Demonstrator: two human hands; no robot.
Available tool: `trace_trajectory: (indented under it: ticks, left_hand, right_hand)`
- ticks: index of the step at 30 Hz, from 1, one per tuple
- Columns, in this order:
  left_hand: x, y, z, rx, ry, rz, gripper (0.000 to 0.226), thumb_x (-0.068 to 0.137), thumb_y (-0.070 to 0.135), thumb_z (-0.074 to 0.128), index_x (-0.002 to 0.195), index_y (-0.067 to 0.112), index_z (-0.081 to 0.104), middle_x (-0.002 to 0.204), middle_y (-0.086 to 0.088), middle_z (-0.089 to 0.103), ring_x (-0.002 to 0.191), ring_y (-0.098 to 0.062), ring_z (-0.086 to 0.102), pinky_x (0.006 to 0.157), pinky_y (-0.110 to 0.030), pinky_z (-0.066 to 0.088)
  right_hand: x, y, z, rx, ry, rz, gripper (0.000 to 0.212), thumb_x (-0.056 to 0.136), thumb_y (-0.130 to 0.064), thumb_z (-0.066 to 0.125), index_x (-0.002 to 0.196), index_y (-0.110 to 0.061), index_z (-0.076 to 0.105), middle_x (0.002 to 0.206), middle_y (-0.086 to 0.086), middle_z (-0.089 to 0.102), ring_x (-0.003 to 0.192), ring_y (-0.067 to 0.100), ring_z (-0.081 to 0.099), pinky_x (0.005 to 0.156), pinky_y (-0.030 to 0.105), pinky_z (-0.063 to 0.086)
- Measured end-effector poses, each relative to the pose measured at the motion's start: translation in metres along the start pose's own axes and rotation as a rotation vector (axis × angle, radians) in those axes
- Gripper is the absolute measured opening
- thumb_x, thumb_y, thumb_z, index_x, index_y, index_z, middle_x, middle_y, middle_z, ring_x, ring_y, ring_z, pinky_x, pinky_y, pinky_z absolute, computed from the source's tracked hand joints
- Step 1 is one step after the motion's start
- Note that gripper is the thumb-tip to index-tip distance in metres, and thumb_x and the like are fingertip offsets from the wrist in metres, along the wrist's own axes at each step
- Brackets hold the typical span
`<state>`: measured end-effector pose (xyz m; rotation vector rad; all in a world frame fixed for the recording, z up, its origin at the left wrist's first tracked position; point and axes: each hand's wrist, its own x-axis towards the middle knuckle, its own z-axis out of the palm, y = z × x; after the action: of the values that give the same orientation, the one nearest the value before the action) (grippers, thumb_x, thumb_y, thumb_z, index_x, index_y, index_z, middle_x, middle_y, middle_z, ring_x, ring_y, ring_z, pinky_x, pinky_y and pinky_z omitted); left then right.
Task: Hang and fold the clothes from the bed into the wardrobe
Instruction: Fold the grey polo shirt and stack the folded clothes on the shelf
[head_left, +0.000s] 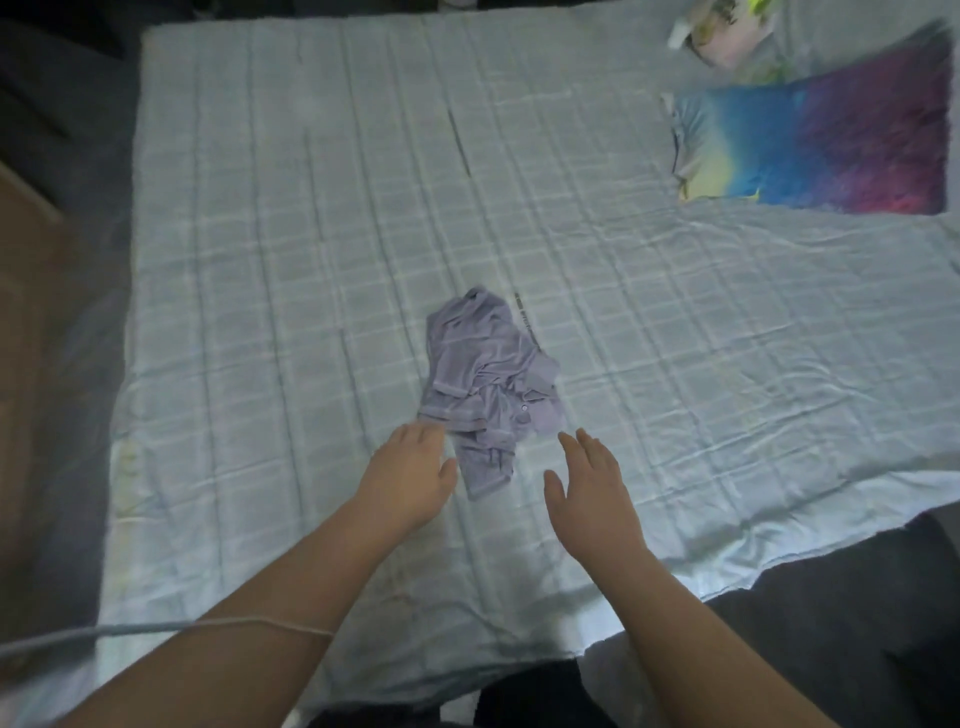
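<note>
left hand (410, 478), right hand (592, 491): fingers straight, gripping nothing | crumpled lilac garment (488, 384) just ahead on bed (260, 249) | rainbow pillow (831, 148) far right

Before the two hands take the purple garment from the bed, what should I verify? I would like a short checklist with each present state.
1. Left hand free, fingers relaxed: ok.
2. Right hand free, fingers straight: ok.
3. Purple garment within reach, just ahead of both hands: ok.
4. Garment spread flat for folding: not ok, it is crumpled.
5. Nothing lying on the garment: ok.
6. Wardrobe ready: cannot tell, not in view.
</note>
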<state>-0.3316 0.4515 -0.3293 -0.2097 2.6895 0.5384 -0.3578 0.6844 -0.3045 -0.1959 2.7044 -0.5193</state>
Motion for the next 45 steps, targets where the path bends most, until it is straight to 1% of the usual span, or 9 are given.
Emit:
trace_trajectory:
  ticks: [7,12,15,19,26,30,34,39,45]
  left_hand:
    - [0.126,0.042,0.047,-0.172,-0.019,-0.060,0.045,0.096,0.023,0.051,0.138,0.008,0.047,0.131,-0.018,0.055,0.118,-0.033,0.051,0.096,-0.038,0.040]
    - [0.224,0.055,0.087,-0.204,0.041,0.000,0.042,0.091,0.001,0.050,0.132,0.004,0.058,0.133,-0.021,0.058,0.122,-0.036,0.052,0.104,-0.034,0.028]
    - [0.292,0.058,0.099,-0.074,-0.057,0.078,0.052,0.093,0.002,0.049,0.144,0.011,0.048,0.152,-0.014,0.043,0.140,-0.032,0.037,0.118,-0.039,0.018]
    - [0.352,0.066,0.110,0.117,-0.177,0.206,0.063,0.092,0.014,0.055,0.151,0.023,0.036,0.158,-0.003,0.033,0.142,-0.027,0.032,0.117,-0.043,0.024]
    - [0.365,0.072,0.110,0.175,-0.191,0.187,0.035,0.086,0.011,0.059,0.120,0.020,0.059,0.114,-0.007,0.056,0.107,-0.029,0.053,0.084,-0.037,0.039]
    - [0.351,0.071,0.094,0.136,-0.106,0.136,0.012,0.088,0.017,0.061,0.100,0.016,0.063,0.098,-0.007,0.050,0.098,-0.029,0.053,0.074,-0.035,0.035]
    - [0.318,0.065,0.064,0.003,0.102,0.125,0.022,0.088,0.019,0.060,0.108,0.015,0.070,0.108,-0.011,0.057,0.102,-0.031,0.052,0.083,-0.040,0.041]
    - [0.256,0.064,0.012,0.013,0.319,0.154,0.022,0.084,0.017,0.060,0.103,0.014,0.071,0.115,-0.007,0.065,0.110,-0.033,0.055,0.097,-0.039,0.038]
    - [0.131,0.080,-0.052,-0.158,0.456,0.023,0.012,0.087,0.026,0.056,0.093,0.022,0.066,0.084,-0.001,0.068,0.080,-0.025,0.062,0.068,-0.040,0.049]
  right_hand:
    - [0.146,0.072,0.036,0.094,-0.138,-0.005,0.052,0.094,-0.027,0.053,0.144,-0.013,0.042,0.145,0.007,0.045,0.136,0.027,0.038,0.110,0.042,0.037]
    - [0.233,0.108,0.082,0.247,-0.323,0.333,0.011,0.087,-0.027,0.056,0.087,-0.017,0.055,0.081,0.001,0.058,0.085,0.026,0.065,0.055,0.025,0.040]
    - [0.255,0.117,0.114,0.397,-0.550,0.564,0.020,0.088,-0.025,0.059,0.071,-0.015,0.056,0.083,0.013,0.068,0.088,0.029,0.070,0.066,0.032,0.057]
    - [0.249,0.117,0.137,0.679,-0.361,0.759,0.016,0.083,-0.030,0.063,0.086,-0.015,0.060,0.092,0.012,0.069,0.081,0.027,0.068,0.067,0.028,0.055]
    - [0.254,0.100,0.138,1.151,0.077,0.721,0.035,0.081,0.013,0.064,0.108,0.002,0.044,0.098,0.014,0.062,0.078,0.013,0.061,0.061,0.010,0.048]
    - [0.261,0.106,0.135,1.118,-0.092,0.591,0.014,0.085,-0.002,0.064,0.088,-0.012,0.055,0.078,0.005,0.063,0.060,0.008,0.058,0.049,0.012,0.044]
    - [0.253,0.104,0.122,1.101,0.015,0.449,0.024,0.074,-0.009,0.062,0.062,-0.021,0.044,0.055,-0.006,0.044,0.059,0.010,0.039,0.052,0.028,0.035]
    - [0.211,0.095,0.084,1.096,0.033,0.227,0.007,0.080,-0.023,0.054,0.084,-0.020,0.049,0.068,0.000,0.049,0.055,0.015,0.049,0.052,0.032,0.039]
    - [0.140,0.066,0.008,1.093,0.177,0.012,0.012,0.085,-0.009,0.050,0.092,-0.013,0.041,0.074,-0.002,0.042,0.050,-0.003,0.039,0.049,0.016,0.039]
